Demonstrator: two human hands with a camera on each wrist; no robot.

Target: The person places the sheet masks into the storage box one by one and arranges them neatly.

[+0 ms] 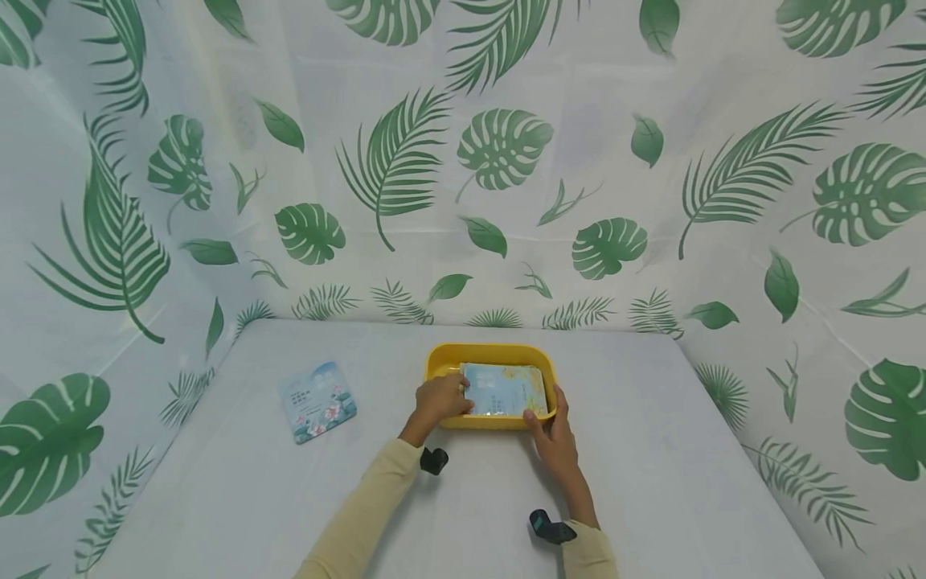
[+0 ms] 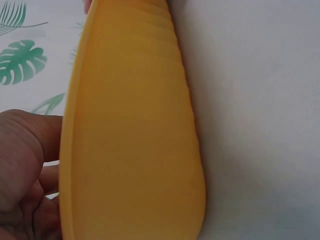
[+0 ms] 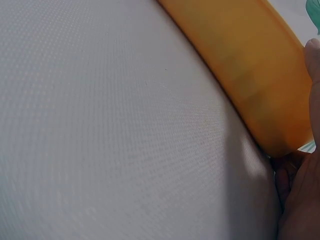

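Observation:
A yellow plastic basket (image 1: pixel 492 351) stands on the table, holding a stack of light-blue printed packets (image 1: pixel 499 389). My left hand (image 1: pixel 440 398) reaches over the near left rim, its curled fingers at the left edge of the packets, seeming to pinch them. In the left wrist view the basket wall (image 2: pixel 130 125) hides most of its fingertips. My right hand (image 1: pixel 557 442) grips the basket's near right corner, thumb on the rim and fingers along the outside. The right wrist view shows that hand (image 3: pixel 302 200) against the basket's lower side (image 3: pixel 250 65).
One flat blue packet (image 1: pixel 318 402) with pink flowers lies alone on the white table (image 1: pixel 217 490), left of the basket. A white curtain (image 1: pixel 615 185) printed with green leaves surrounds the table at the back and sides. Both wrists wear dark cameras.

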